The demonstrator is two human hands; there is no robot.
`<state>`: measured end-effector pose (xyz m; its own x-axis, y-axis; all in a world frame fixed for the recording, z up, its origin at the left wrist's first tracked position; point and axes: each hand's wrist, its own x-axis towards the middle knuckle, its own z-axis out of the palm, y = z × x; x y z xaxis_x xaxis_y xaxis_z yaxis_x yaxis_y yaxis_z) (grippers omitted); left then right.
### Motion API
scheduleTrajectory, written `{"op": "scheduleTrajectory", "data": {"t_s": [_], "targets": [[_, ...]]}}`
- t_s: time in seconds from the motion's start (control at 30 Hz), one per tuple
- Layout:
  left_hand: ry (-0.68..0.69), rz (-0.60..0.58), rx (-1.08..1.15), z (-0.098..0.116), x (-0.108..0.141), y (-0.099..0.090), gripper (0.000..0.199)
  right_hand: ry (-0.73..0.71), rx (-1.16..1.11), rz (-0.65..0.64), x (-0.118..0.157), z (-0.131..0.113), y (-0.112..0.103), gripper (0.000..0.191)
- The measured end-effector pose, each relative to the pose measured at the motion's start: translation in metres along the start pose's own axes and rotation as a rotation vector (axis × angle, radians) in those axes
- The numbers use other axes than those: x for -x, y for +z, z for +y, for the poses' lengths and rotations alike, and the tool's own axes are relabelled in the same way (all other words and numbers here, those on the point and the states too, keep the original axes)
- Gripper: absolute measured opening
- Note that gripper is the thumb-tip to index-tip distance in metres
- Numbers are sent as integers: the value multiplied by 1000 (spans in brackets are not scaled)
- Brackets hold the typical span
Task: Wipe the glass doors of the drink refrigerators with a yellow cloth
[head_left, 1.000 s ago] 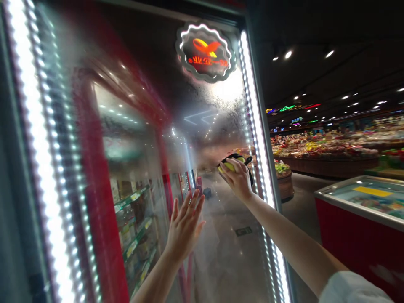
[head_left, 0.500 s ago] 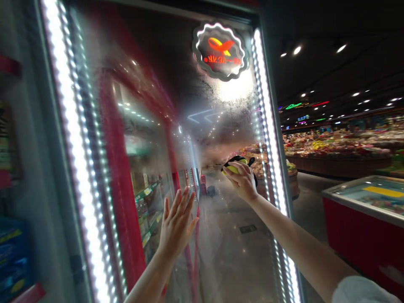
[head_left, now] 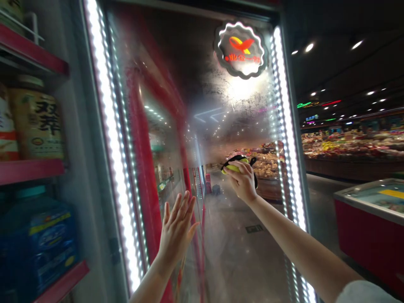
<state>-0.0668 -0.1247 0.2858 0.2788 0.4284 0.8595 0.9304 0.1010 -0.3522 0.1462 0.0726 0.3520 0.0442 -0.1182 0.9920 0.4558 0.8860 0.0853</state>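
A tall glass door edged with bright light strips fills the middle of the view, fogged in its upper part. My left hand is flat against or just before the glass, empty, with its fingers spread. Higher and to the right, my right hand grips a yellow-green and black pad at the glass; whether the pad touches the glass cannot be told. A round scalloped sign glows near the door's top right corner.
At the left, red-edged shelves hold a labelled jar and large blue containers. A red chest freezer stands at the right, with heaped produce displays behind it.
The door and sign have shifted right in view, and more of the left shelves shows. Both hands keep nearly the same place in view, so they now sit further left relative to the door.
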Motion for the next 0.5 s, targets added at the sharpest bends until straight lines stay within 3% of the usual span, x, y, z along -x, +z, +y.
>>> {"op": "scheduleTrajectory", "data": {"t_s": [0.13, 0.23, 0.37, 0.5], "targets": [[9, -47, 5, -12, 9, -7, 102, 119, -6, 173, -24, -17, 22, 21], [20, -82, 28, -16, 11, -7, 109, 91, -3, 101, -36, -41, 37, 24], [3, -69, 50, -17, 12, -2, 109, -44, -23, -52, -24, -52, 29, 26], [1, -44, 43, -17, 14, 5, 104, -54, -24, 17, -22, -49, 26, 23]]}}
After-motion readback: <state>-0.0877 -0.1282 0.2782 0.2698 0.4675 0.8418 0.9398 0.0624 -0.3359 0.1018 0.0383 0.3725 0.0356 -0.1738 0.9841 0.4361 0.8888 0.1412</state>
